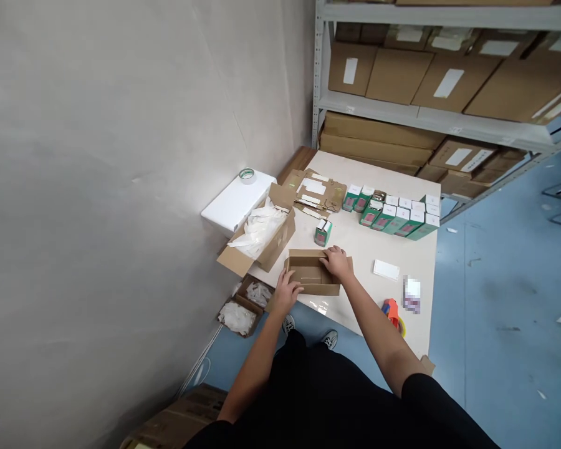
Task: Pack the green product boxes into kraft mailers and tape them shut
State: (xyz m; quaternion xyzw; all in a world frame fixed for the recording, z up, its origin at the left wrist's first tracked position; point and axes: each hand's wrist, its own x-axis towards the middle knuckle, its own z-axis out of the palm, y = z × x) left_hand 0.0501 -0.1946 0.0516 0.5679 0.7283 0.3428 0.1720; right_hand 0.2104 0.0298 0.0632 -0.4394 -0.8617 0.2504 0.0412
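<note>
A small open cardboard box [308, 274] lies near the front edge of the white table [402, 249]. My left hand [286, 292] grips its near left corner, fingers curled over the rim. My right hand [337, 262] rests on the box's far right rim, fingers bent over the edge. One green and white carton [323, 232] stands alone just beyond the box. Several more green cartons [395, 212] stand in rows at the table's far side.
A bigger open carton of clear plastic bags [260, 236] sits at the table's left. Flat cardboard pieces [315, 192] lie behind. A white card [386, 269] and an orange tape dispenser [393, 313] lie at right. Shelves of brown cartons [425, 75] stand beyond; wall at left.
</note>
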